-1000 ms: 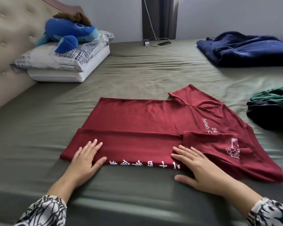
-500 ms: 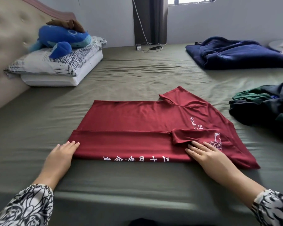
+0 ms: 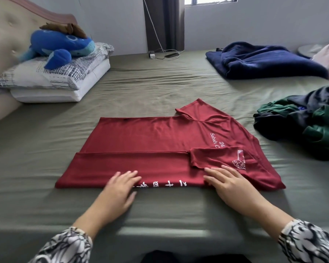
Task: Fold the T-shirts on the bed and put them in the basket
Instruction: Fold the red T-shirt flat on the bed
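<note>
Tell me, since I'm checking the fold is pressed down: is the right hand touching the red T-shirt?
Touching. The head view shows the right hand lying flat with straight fingers on the folded near edge of the red T-shirt.

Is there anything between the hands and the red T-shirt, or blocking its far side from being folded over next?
Nothing visible. Both the left hand and right hand lie flat on the red T-shirt near its front edge. Its far half and sleeve lie bare on the bed sheet. No basket is in view.
</note>
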